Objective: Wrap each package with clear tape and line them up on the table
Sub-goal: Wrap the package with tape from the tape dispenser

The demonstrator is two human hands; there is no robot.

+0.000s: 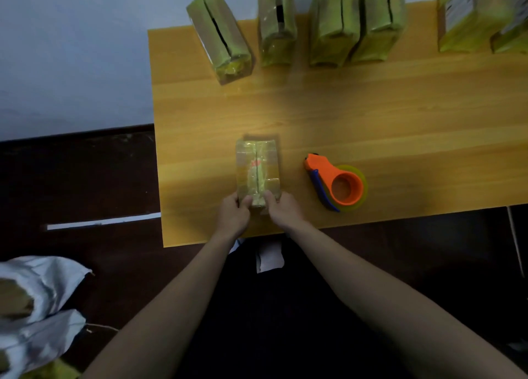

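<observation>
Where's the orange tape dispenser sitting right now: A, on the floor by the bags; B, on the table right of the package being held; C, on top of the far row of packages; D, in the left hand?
B: the tape dispenser lies on the table, right of the package that both hands grip.

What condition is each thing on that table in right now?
Package in hands: lying flat, taped, gripped at its near end.
Left hand: holding that package.
Right hand: holding that package.
Tape dispenser: lying on its side, untouched.
Wrapped packages: lined up along the far edge.
</observation>
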